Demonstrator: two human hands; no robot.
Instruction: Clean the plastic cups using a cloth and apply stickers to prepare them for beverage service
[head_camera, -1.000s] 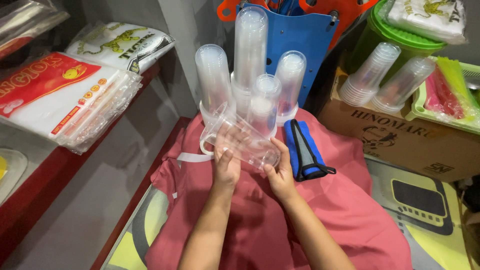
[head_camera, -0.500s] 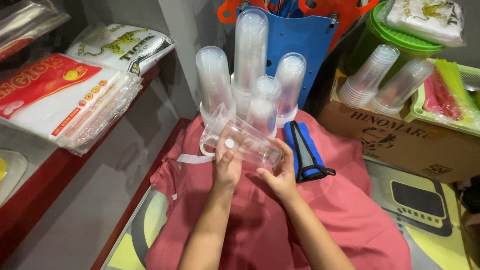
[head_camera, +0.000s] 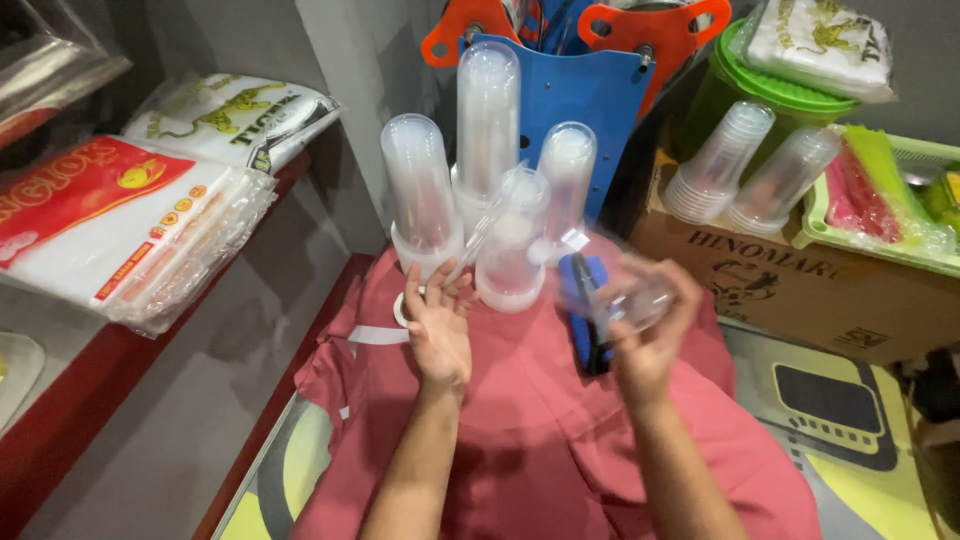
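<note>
cramped storage corner, grey wall behind, a red-edged shelf (head_camera: 150, 400) on the left stacked with packs of plastic bags (head_camera: 120, 230). pink cloth (head_camera: 540, 440) spread over a bundle in the middle, serving as the work surface. standing on it, sleeves of stacked clear plastic cups (head_camera: 487, 130), upright, close together, bases nearly touching. behind them a blue plastic board (head_camera: 600, 110) with orange handles. to the right, a cardboard box (head_camera: 800, 290) bearing two more tilted cup stacks (head_camera: 720, 160), a green basket (head_camera: 900, 240) and a green bucket (head_camera: 740, 100) beyond.

left hand (head_camera: 438, 330) open, fingers spread narrow, resting at the foot of the nearest cup sleeves, touching or just short of them; hard to tell which. right hand (head_camera: 648, 340) curled around a single clear cup (head_camera: 632, 300), blurred with motion, held tilted to the right of the stacks, just above a blue-and-black strap (head_camera: 582, 310) lying on the cloth.

likely step: taking one cup away from the standing group. best done with a light grip on the thin wall, not a squeeze, since such cups probably dent easily. worth steadying the tall sleeves with the left palm at the base, as soft cloth gives poor footing and one knock could topple the row. better to keep the elbow clear of the tallest stack and to watch the strap underneath.
</note>
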